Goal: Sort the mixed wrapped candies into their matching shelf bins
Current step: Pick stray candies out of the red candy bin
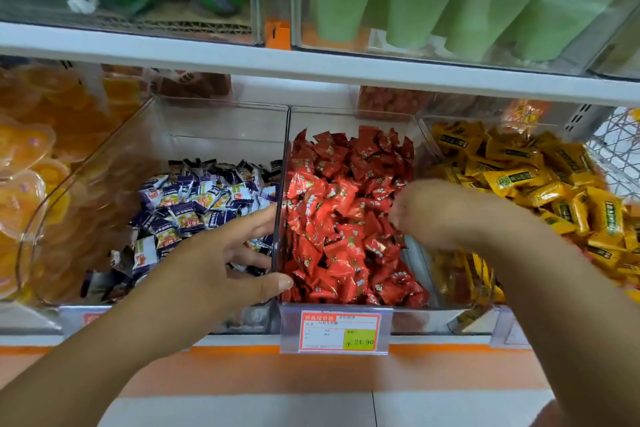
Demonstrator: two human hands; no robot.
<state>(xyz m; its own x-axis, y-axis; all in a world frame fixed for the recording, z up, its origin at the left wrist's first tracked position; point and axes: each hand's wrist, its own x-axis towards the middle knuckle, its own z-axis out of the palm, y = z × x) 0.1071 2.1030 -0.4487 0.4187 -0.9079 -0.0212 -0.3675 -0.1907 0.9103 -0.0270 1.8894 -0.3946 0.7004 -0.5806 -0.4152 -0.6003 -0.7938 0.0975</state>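
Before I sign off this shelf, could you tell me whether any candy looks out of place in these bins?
Nothing stands out: the purple-and-white candies, red candies and yellow candies each sit unmixed, with no stray colour visible. The right hand is too blurred to show whether it holds one.

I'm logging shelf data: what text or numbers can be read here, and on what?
"¥ 24.90": yellow-green patch on the price label below the red candies.
"商品标价签": that label's red header.
Too small or blurred to read: the label's small print, the barcode digits on the green packs, and the wrappers of the red, purple-white candies and yellow candies.
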